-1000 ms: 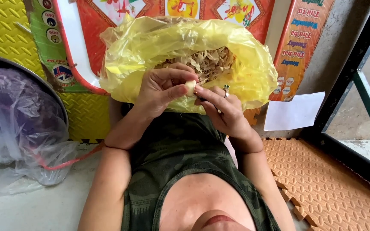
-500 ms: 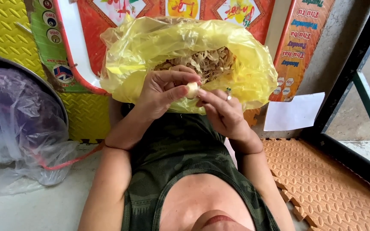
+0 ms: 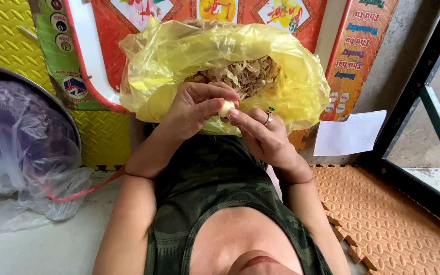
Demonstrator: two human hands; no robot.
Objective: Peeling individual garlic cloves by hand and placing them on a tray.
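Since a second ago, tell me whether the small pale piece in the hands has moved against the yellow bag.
No. The small pale piece sits at the same spot just below the yellow bag's opening, pinched between the left hand and right hand.

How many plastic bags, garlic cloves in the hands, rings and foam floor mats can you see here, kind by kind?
Plastic bags: 2, the yellow bag of dry peels and the clear bag in the round basin.
Garlic cloves: 1, the pale garlic clove pinched between left hand and right hand.
Rings: 1, the ring.
Foam mats: 2, the yellow mat and the orange mat.
Total: 6
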